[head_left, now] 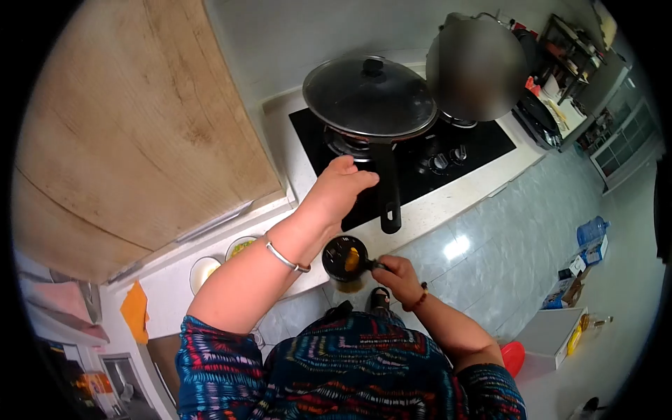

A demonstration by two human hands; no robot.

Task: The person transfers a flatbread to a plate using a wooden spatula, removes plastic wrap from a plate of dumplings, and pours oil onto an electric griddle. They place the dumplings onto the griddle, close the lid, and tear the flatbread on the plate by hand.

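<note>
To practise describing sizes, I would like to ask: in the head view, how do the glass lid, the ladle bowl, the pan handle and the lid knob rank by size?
1. Glass lid
2. Ladle bowl and pan handle: too alike in area to rank
3. Lid knob

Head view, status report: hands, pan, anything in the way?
Right hand gripping black utensil. Left hand beside pan handle, contact unclear. Lid covering pan.

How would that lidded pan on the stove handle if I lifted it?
The pan would probably feel front-heavy, since its wide body sits at one end of a long handle. Its lid shows no visible clamp, so it might slide when tilted.
</note>
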